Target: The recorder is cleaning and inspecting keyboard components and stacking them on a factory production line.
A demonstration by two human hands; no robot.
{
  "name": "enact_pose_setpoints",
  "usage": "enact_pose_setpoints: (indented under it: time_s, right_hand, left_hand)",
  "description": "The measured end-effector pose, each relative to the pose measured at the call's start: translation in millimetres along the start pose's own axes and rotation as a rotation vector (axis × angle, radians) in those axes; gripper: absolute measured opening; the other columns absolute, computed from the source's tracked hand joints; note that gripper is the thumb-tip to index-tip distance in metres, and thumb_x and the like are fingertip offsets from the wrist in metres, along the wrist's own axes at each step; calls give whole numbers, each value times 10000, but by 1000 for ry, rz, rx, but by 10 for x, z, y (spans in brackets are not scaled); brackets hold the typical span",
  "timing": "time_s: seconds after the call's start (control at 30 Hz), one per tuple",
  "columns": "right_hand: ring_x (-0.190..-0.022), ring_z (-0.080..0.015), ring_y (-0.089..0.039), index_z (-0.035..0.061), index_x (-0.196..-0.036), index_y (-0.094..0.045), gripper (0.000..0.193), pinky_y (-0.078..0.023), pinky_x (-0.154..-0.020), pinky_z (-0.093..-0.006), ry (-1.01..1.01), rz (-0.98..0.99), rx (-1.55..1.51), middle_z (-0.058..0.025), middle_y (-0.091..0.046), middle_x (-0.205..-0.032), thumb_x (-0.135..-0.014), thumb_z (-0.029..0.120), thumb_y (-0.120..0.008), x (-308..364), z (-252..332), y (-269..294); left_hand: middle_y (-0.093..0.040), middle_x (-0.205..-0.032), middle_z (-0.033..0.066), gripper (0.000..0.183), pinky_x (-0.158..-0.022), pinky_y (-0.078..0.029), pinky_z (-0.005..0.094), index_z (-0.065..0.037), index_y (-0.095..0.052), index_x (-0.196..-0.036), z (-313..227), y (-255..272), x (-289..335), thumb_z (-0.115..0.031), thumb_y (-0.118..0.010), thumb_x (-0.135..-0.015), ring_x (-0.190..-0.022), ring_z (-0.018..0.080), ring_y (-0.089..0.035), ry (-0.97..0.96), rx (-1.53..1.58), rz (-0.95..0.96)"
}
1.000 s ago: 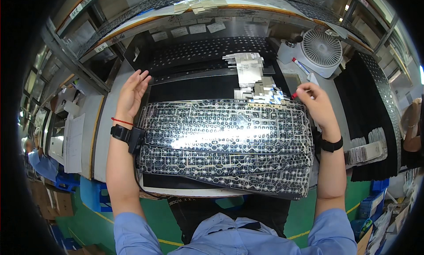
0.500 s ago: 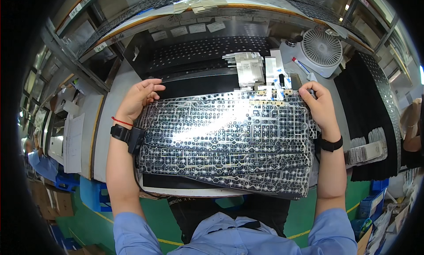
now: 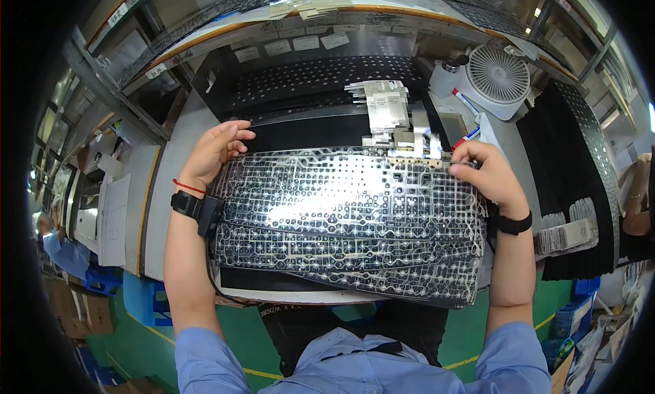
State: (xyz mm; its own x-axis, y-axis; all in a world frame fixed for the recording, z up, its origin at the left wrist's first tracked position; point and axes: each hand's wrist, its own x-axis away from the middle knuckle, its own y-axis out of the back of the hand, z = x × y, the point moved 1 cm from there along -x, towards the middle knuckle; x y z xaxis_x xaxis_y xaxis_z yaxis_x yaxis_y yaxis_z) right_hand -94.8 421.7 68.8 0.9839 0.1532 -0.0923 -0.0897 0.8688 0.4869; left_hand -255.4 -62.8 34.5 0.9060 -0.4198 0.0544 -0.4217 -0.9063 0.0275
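Several clear keyboard membrane sheets (image 3: 327,230), printed with silvery traces, lie in an overlapping stack over black plates in front of me. My left hand (image 3: 217,152) rests at the stack's far left corner, fingers apart and slightly curled. At the far right corner my right hand (image 3: 481,172) pinches the edge of the top sheet between thumb and fingers. Beside that hand, pale connector tails (image 3: 424,143) stick out past the far edge, partly blurred. A bundle of silvery strips (image 3: 387,111) lies just beyond. Glare hides the middle of the sheets.
A white fan (image 3: 498,77) stands at the back right, with red-and-blue markers (image 3: 466,136) near it. Black perforated plates (image 3: 566,169) are stacked at right, with a bundle of pale strips (image 3: 570,236) on them. A shelf (image 3: 368,17) crosses the back.
My right hand has moved slightly toward me and left, and the top sheet's right side and tails have shifted with it. The marker behind is now uncovered. My left hand has barely moved.
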Motion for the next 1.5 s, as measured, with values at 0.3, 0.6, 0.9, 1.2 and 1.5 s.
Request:
enact_pose_setpoints:
  time_s: [0.3, 0.6, 0.9, 1.2, 1.5]
  right_hand:
    - [-839, -58, -509, 12, -887, -616, 127, -417, -786, -227, 62, -338, -155, 7, -625, -904, -928, 128, -644, -97, -152, 41]
    - [-733, -38, -496, 27, -868, -619, 144, -401, -679, -209, 16, -445, -101, 44, -577, -779, -942, 149, -640, -122, -281, 67]
    - [-729, -20, -518, 6, -1025, -585, 113, -393, -667, -172, 90, -477, -415, 21, -613, -802, -964, 98, -608, -130, -241, 45]
    - [-676, -13, -500, -6, -1091, -573, 176, -374, -626, -168, 157, -576, -416, 27, -609, -771, -964, 108, -615, -125, -223, 58]
    - [-589, -9, -458, 15, -991, -637, 173, -354, -550, -173, -25, -396, -287, 66, -569, -710, -978, 181, -594, -101, -149, 43]
  left_hand:
    - [-693, -948, 28, 407, -663, -465, 194, -11, -615, -1194, -24, -22, -13, -355, -484, -1021, -739, 57, -584, 14, 7, -33]
    - [-595, -762, -98, 192, -574, -352, 157, -85, -656, -1071, 16, -2, 5, -230, -591, -962, -624, -6, -467, 11, -91, 29]
    - [-589, -766, -102, 132, -543, -332, 152, -86, -659, -1001, -7, -21, -14, -201, -613, -955, -609, -18, -449, -35, -30, -111]
    - [-624, -808, -71, 122, -576, -394, 160, -70, -655, -1002, -20, 47, -17, -172, -604, -962, -657, -9, -511, -21, -99, -73]
    - [-673, -926, 7, 140, -755, -498, 221, -55, -627, -1004, 38, 109, -60, -160, -535, -1000, -812, 64, -619, -104, 166, -168]
